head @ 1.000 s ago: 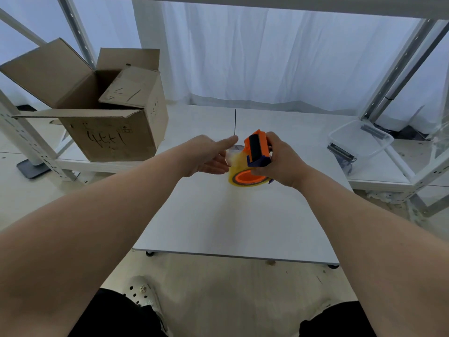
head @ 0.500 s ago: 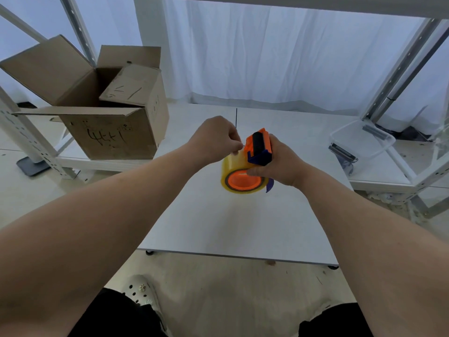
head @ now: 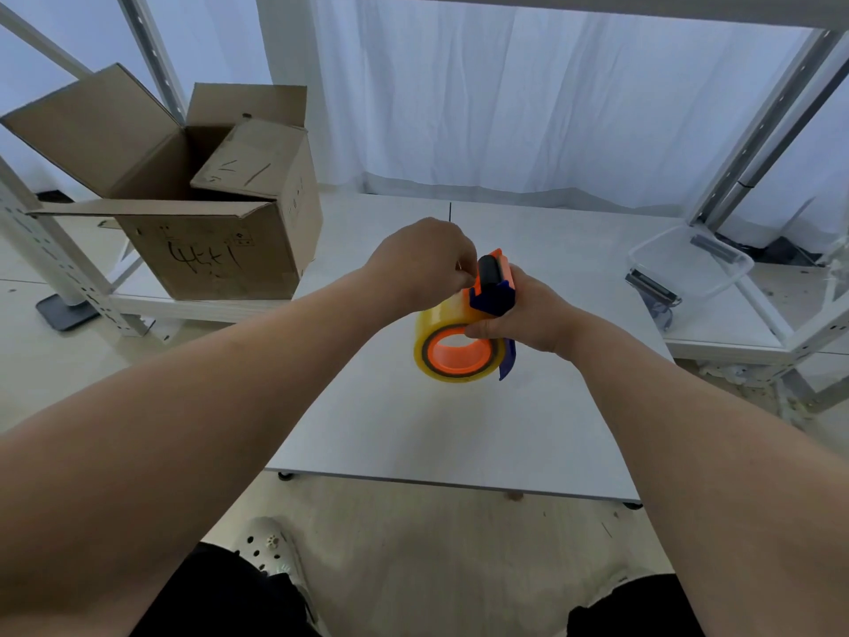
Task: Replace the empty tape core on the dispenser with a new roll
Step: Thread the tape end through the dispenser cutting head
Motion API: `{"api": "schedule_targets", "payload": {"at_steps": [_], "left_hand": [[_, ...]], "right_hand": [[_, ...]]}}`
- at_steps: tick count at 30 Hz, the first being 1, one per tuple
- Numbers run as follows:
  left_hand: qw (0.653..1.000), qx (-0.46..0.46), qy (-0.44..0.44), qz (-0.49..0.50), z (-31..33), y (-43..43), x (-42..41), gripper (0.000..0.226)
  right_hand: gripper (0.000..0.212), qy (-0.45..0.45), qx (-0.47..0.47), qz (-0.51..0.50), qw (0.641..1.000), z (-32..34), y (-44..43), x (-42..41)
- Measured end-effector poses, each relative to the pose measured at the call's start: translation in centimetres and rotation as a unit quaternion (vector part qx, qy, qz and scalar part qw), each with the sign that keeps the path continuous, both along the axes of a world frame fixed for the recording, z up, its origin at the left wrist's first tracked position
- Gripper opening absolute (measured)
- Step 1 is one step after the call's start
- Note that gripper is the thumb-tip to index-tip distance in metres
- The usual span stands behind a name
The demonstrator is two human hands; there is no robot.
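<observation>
White curtain (head: pixel 528 108), pale floor (head: pixel 413 544), white table (head: pixel 436 429), grey metal shelving (head: pixel 758 131), open cardboard box (head: pixel 206 259)

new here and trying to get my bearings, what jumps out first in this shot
Dead centre, above the white table, an orange and blue plastic tape dispenser carries a yellowish clear tape roll. The right hand grips the dispenser, and the left hand pinches at the roll's top. An open brown cardboard box sits at the back left.
</observation>
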State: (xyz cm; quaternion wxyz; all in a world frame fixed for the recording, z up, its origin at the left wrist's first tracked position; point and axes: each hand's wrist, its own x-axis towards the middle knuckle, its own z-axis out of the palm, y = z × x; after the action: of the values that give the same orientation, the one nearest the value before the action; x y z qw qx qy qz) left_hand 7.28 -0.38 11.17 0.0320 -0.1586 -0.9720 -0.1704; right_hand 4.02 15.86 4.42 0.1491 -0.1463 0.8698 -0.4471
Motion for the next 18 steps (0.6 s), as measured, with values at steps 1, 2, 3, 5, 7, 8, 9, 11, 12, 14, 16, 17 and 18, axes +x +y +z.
{"api": "schedule_targets", "payload": {"at_steps": [1, 2, 3, 5, 7, 8, 9, 11, 12, 14, 16, 17, 18], "left_hand": [[1.0, -0.008, 0.002, -0.002, 0.0, 0.0, 0.0, 0.022], [1.0, -0.011, 0.002, -0.002, 0.0, 0.0, 0.0, 0.022], [1.0, -0.007, 0.002, 0.003, 0.0, -0.2, -0.1, 0.021], [1.0, 0.012, -0.002, 0.018, 0.2, -0.4, -0.3, 0.02], [0.999, 0.03, -0.009, 0.03, 0.5, -0.7, -0.5, 0.019], [0.998, 0.04, -0.018, 0.035, 0.6, -0.9, -0.7, 0.019], [0.997, 0.055, -0.03, 0.04, 0.6, -1.2, -0.8, 0.017], [0.993, 0.093, -0.058, 0.051, 0.7, -1.7, -1.1, 0.015], [0.989, 0.116, -0.07, 0.058, 0.9, -1.9, -1.2, 0.014], [0.98, 0.166, -0.085, 0.07, 1.5, -2.1, -1.2, 0.014], [0.974, 0.196, -0.085, 0.078, 2.2, -2.0, -1.2, 0.012], [0.974, 0.197, -0.079, 0.076, 2.5, -1.9, -1.1, 0.012], [0.976, 0.19, -0.072, 0.073, 2.7, -1.8, -1.1, 0.012]], "right_hand": [[0.076, 0.0, 0.005, 0.003, 1.0, 0.0, 0.0, 0.0], [0.076, 0.001, 0.01, 0.005, 1.0, 0.0, -0.1, 0.1], [0.076, 0.004, 0.013, 0.006, 1.0, 0.0, -0.2, 0.1], [0.079, 0.011, 0.011, 0.008, 1.0, 0.1, -0.4, 0.1], [0.08, 0.017, 0.01, 0.014, 1.0, 0.1, -0.8, 0.1], [0.08, 0.021, 0.013, 0.018, 1.0, 0.2, -1.0, 0.2], [0.079, 0.026, 0.015, 0.022, 0.999, 0.3, -1.1, 0.2], [0.08, 0.039, 0.018, 0.029, 0.999, 0.4, -1.3, 0.3], [0.081, 0.044, 0.016, 0.032, 0.998, 0.6, -1.5, 0.3], [0.082, 0.056, 0.0, 0.032, 0.998, 0.9, -1.8, 0.3], [0.082, 0.067, -0.025, 0.03, 0.997, 1.1, -2.0, 0.2], [0.083, 0.069, -0.037, 0.028, 0.997, 1.2, -2.1, 0.1], [0.084, 0.07, -0.043, 0.028, 0.996, 1.3, -2.1, 0.1]]}}
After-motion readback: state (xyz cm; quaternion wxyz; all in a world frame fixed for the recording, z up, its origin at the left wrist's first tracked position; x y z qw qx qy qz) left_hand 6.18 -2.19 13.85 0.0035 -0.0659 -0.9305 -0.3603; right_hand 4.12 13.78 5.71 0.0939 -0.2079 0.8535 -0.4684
